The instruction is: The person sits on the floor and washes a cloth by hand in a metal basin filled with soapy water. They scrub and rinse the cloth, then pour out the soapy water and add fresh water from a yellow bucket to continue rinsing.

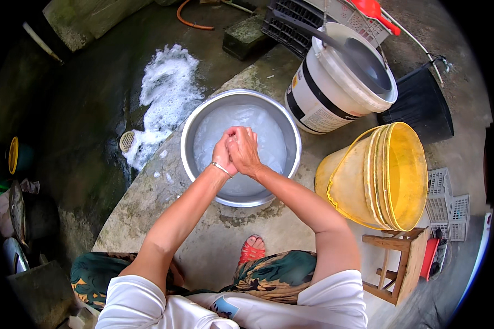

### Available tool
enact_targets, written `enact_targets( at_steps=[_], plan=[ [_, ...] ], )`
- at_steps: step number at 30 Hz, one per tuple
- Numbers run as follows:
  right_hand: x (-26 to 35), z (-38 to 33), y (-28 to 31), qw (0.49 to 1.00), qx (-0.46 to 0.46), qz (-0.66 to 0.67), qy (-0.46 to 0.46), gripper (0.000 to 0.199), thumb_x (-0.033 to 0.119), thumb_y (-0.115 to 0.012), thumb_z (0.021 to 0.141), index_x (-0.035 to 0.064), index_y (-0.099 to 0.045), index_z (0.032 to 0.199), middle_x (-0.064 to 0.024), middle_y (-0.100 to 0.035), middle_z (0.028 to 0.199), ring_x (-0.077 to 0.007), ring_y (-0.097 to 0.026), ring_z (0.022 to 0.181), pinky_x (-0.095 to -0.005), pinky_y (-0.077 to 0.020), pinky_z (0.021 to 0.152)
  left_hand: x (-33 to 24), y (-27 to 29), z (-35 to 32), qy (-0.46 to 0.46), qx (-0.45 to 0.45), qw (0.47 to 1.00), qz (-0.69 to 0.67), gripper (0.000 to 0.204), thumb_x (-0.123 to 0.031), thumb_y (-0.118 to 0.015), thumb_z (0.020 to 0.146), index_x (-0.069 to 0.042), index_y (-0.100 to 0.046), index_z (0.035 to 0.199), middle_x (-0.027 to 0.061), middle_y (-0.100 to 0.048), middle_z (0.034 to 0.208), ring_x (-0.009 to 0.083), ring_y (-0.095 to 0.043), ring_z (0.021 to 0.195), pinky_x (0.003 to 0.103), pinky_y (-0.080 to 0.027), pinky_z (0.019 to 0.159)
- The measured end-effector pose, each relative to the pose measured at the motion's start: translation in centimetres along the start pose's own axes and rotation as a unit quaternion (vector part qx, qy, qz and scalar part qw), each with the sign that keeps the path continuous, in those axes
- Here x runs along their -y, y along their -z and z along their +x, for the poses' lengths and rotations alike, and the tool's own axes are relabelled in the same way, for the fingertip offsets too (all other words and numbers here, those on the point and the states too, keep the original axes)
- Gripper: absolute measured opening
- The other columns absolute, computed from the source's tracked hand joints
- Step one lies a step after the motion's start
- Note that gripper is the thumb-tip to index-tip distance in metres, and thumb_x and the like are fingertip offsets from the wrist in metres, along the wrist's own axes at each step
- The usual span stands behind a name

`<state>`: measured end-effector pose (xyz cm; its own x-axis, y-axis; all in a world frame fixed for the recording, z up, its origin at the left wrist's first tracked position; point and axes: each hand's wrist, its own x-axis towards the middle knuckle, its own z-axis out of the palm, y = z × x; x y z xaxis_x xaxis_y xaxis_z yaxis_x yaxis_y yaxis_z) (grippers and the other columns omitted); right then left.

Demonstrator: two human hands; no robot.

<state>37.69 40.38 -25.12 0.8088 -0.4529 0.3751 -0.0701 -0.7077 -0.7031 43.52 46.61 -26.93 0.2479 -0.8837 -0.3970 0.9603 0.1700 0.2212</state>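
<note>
Metal, plastic, wood and cloth around me
My basin is smooth, glossy metal, the yellow bucket scuffed plastic, the white bucket smoother plastic, the stool matt wood, the ledge rough concrete, my trousers printed cloth.

Two hands, one metal basin, one white bucket, one yellow bucket, one wooden stool, one bracelet
</note>
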Motion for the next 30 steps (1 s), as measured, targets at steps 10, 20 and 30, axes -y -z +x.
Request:
enact_targets(
  at_steps=[10,20,30],
  plan=[
    [-3.0,-1.6,0.3,0.989,0.050,-0.141,-0.021,0.030,0.026,-0.044,0.079,0.0055,-0.056,0.098,-0.0107,-0.049,0.102,-0.0281,-0.040,0.102,-0.0441,-0.0275,0.086,-0.8,-0.3,1.4,-0.116,-0.262,0.940,0.188,0.028,-0.034,-0.042,0.088,-0.008,-0.050,0.081,0.0046,-0.053,0.064,0.0153,-0.049,0.049,0.029,-0.040,0.042],
    [-9.6,-8.2,7.7,0.902,-0.100,-0.132,-0.398,0.047,0.014,-0.056,0.067,-0.0024,-0.042,0.109,-0.0253,-0.048,0.105,-0.0401,-0.047,0.098,-0.0430,-0.0373,0.084,-4.5,-1.7,-0.3,-0.079,-0.129,0.863,0.482,0.010,-0.014,-0.054,0.080,-0.005,-0.057,0.079,0.0031,-0.054,0.058,0.0103,-0.047,0.043,0.024,-0.036,0.035],
    [-6.3,-4.5,9.0,0.918,-0.070,-0.107,-0.376,0.030,0.004,-0.048,0.066,-0.0087,-0.045,0.094,-0.0280,-0.055,0.090,-0.0399,-0.055,0.087,-0.0408,-0.0419,0.078,0.9,-3.4,-4.9,-0.018,0.051,0.572,0.819,0.058,-0.047,-0.069,0.061,-0.004,-0.060,0.099,0.0120,-0.061,0.083,0.0189,-0.059,0.074,0.033,-0.047,0.066]
  ],
)
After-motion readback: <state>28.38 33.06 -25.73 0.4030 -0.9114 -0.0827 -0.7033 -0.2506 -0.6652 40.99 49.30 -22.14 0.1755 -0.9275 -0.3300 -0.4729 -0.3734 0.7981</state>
